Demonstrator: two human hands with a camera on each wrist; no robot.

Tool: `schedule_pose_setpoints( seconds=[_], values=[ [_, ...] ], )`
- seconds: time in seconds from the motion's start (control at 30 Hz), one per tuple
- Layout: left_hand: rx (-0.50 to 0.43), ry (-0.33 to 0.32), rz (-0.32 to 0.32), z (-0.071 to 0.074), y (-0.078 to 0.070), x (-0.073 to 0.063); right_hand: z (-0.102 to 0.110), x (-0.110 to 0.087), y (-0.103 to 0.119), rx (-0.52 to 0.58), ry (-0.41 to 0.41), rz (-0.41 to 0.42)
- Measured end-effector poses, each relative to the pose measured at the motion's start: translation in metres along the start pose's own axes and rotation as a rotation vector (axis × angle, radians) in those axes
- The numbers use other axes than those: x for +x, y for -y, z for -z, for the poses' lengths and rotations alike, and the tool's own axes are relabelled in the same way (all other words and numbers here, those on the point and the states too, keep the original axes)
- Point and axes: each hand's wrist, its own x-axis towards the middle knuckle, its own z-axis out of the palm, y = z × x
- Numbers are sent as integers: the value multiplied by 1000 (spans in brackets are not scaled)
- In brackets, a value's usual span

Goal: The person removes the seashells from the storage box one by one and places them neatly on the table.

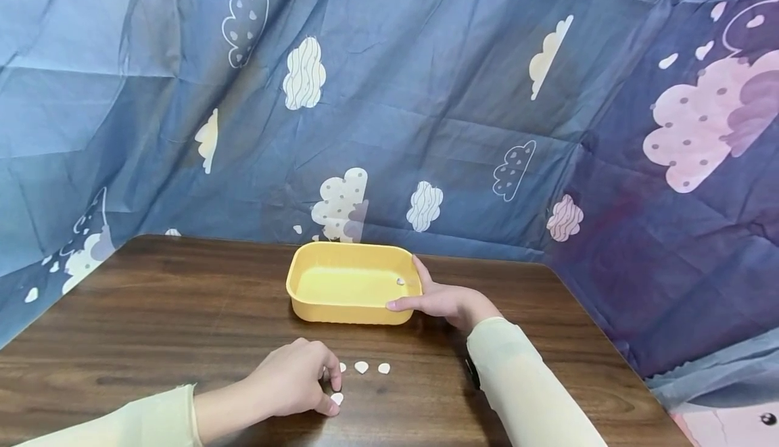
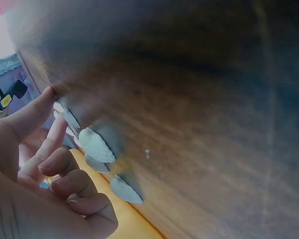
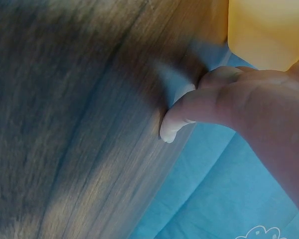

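My left hand (image 1: 298, 376) is low over the table, with thumb and index fingertip at opposite sides of a small white seashell (image 1: 337, 399). In the left wrist view, the other fingers of that hand are curled in. Just beyond, white shells (image 1: 362, 367) lie in a short row, one partly hidden by the index finger. My right hand (image 1: 441, 296) grips the right end of a yellow plastic basin (image 1: 353, 314), thumb on the front wall and fingers round the far side. Inside the basin, near its right end, lies one small shell (image 1: 399, 281).
The dark wooden table (image 1: 201, 298) carries all of this. Behind it and along the right side hangs a blue cloth (image 1: 389, 115) with cloud prints. A pale pink printed thing (image 1: 730, 423) shows beyond the table's right edge.
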Motion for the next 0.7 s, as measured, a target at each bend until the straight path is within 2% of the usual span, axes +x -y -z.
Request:
schedule_pose_setpoints(
  seconds=[0.07, 0.17, 0.33, 0.47, 0.57, 0.63, 0.7],
  values=[
    [-17, 7, -2, 3, 0, 2, 0, 0, 1, -3, -7, 3],
    [-91, 22, -1, 10, -3, 7, 1, 1, 3, -7, -8, 6],
    [-327, 63, -2, 32, -10, 27, -1, 2, 2, -13, 1, 3],
    [-471, 70, -4, 54, -16, 58, -1, 2, 2, -17, 3, 2],
    [-519, 55, 18, 68, -16, 89, -1, 2, 1, -23, 7, 0],
    [-538, 64, 34, 71, -15, 110, -1, 2, 1, -30, 11, -7],
    [-552, 102, 36, 71, -13, 130, -1, 1, 0, -32, 12, -16]
  ],
)
